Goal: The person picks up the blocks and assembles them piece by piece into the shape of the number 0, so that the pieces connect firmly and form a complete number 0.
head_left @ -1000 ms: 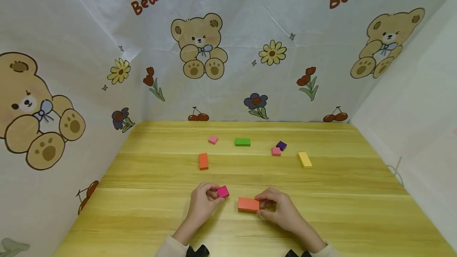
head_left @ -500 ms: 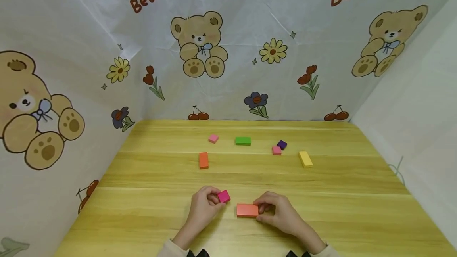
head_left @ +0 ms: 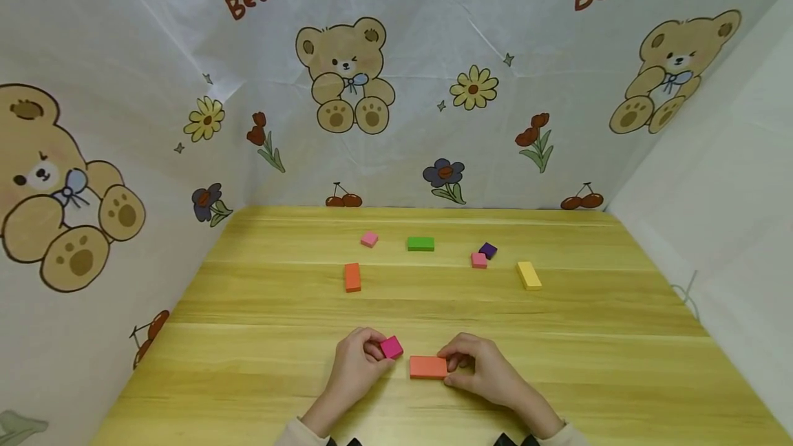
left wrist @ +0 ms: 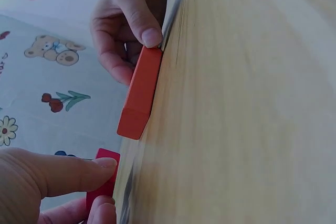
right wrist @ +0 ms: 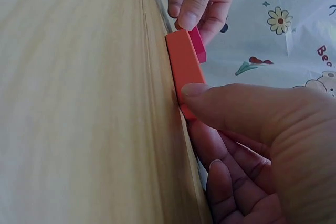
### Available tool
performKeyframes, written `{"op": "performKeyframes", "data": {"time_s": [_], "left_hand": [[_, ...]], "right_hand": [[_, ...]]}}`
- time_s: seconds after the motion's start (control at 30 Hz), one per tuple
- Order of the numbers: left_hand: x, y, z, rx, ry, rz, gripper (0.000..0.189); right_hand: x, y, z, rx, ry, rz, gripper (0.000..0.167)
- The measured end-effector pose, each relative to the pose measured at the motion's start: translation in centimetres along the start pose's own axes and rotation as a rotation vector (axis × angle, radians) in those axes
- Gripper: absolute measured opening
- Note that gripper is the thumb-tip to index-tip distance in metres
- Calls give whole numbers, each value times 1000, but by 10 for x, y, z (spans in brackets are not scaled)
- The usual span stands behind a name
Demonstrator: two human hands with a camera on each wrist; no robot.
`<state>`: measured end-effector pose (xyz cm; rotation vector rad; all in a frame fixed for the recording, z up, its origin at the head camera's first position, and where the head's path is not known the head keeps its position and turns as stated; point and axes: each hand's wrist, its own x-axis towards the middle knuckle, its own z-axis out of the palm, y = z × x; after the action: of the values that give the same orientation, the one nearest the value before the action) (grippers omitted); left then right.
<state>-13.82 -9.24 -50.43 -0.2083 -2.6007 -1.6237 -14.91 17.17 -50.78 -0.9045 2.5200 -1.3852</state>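
Between thumb and fingers my left hand (head_left: 359, 367) pinches a small magenta block (head_left: 392, 347); the left wrist view shows the thumb laid along this block (left wrist: 105, 174). My right hand (head_left: 483, 370) pinches the right end of an orange-red rectangular block (head_left: 427, 367), which lies flat at or just above the tabletop. In the right wrist view the thumb presses on the near end of the orange-red block (right wrist: 185, 66). A small gap separates the two blocks in the head view, the magenta one slightly farther from me.
Farther back on the wooden table (head_left: 279, 343) lie an orange block (head_left: 352, 277), a pink block (head_left: 369, 239), a green block (head_left: 420, 244) and a yellow block (head_left: 529, 276). Another pink block (head_left: 479, 261) sits against a purple block (head_left: 488, 250). A bear-print cloth (head_left: 409, 54) hangs behind.
Both hands have come slightly nearer to me with their blocks. The magenta block has shifted a little right and the orange-red block slightly left, so the gap looks narrower.
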Motion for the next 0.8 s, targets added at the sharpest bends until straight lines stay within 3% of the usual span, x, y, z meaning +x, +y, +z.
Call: {"op": "performKeyframes", "data": {"time_s": [0.23, 0.6, 0.8], "left_hand": [[-1, 1, 1, 3, -13, -19, 29], [-4, 0, 7, 60, -18, 10, 31], [-4, 0, 10, 115, 2, 56, 31]], "right_hand": [[0, -1, 0, -14, -4, -1, 28], [0, -1, 0, -25, -5, -14, 29], [0, -1, 0, -28, -3, -13, 30]]}}
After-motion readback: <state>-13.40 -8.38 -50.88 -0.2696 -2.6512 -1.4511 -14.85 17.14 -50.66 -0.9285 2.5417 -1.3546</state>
